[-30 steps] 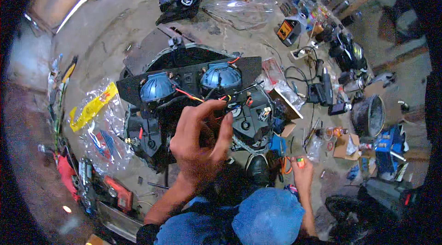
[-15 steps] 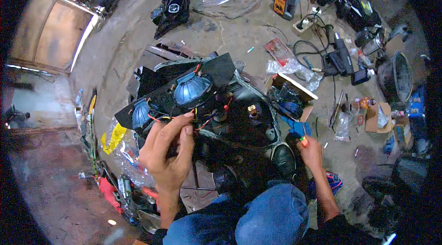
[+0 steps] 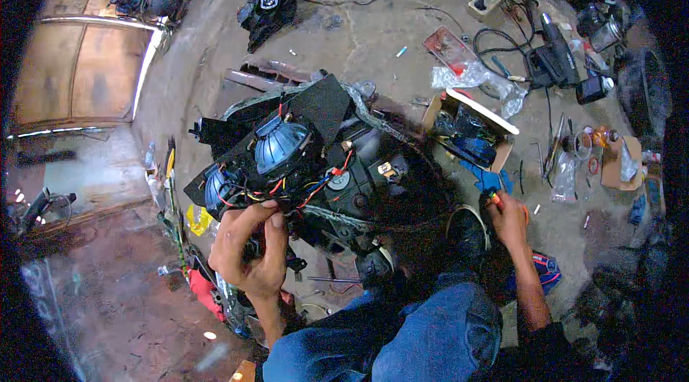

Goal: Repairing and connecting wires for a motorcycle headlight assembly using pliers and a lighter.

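Observation:
A black headlamp housing (image 3: 402, 192) lies in front of me, with grey sealant along its rim. Tilted over its left side is a black panel (image 3: 323, 105) carrying two blue bowl-shaped parts, a larger bowl (image 3: 280, 146) and a smaller bowl (image 3: 217, 187). Red, yellow and blue wires (image 3: 310, 192) run out beneath them. My left hand (image 3: 252, 247) pinches a thin wire between thumb and forefinger, just below the larger bowl. Right of the housing, my right hand (image 3: 509, 222) is closed round a small tool (image 3: 493, 198) with green and orange on its handle; its tip is hard to make out.
An opened cardboard box (image 3: 470, 127) with dark contents sits beyond my right hand, a blue cloth (image 3: 484, 176) at its near edge. A heat gun (image 3: 552, 55) and power strip (image 3: 488, 3) lie far right. Another headlamp unit (image 3: 267, 8) is at the back. My shoe (image 3: 466, 231) stands beside the housing.
The view has shifted. My left hand and the panel with the blue bowls have moved left, and more coloured wires show. My right hand still grips the small tool.

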A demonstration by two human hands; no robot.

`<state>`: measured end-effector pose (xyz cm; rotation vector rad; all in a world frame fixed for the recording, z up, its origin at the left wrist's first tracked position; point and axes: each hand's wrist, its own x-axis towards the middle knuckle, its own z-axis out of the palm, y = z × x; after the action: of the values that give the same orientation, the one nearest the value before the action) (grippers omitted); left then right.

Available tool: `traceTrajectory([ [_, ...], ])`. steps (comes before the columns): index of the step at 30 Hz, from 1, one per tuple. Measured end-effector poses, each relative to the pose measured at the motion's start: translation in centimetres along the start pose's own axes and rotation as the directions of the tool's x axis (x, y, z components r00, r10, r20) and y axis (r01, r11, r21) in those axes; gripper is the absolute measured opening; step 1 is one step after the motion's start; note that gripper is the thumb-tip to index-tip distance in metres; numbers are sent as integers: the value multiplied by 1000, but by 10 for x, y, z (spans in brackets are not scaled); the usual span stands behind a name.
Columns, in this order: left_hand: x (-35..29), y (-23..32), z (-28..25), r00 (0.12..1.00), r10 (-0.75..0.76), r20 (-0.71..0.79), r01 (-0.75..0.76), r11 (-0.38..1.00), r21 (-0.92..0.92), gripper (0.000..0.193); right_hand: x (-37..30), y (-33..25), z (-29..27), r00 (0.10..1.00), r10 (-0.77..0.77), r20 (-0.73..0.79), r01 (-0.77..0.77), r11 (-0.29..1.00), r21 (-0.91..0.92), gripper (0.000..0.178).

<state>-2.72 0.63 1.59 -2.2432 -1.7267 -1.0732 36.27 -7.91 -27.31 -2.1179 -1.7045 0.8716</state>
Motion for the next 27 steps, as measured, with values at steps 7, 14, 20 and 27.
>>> traceTrajectory([
  [7,-11,7,4,984,-169,-64,161,980,-112,16,0,-9,3,996,-32,-89,35,999,27,32],
  [14,-23,20,1,872,-487,37,466,806,-365,13,2,-115,-64,954,20,-300,74,951,300,22],
  [20,-18,31,1,746,-636,198,634,588,-502,11,-9,-223,-140,683,-637,-357,730,597,331,26],
  [27,-19,30,10,642,-683,348,668,276,-691,13,17,-309,-105,624,-730,-281,744,442,502,26],
])
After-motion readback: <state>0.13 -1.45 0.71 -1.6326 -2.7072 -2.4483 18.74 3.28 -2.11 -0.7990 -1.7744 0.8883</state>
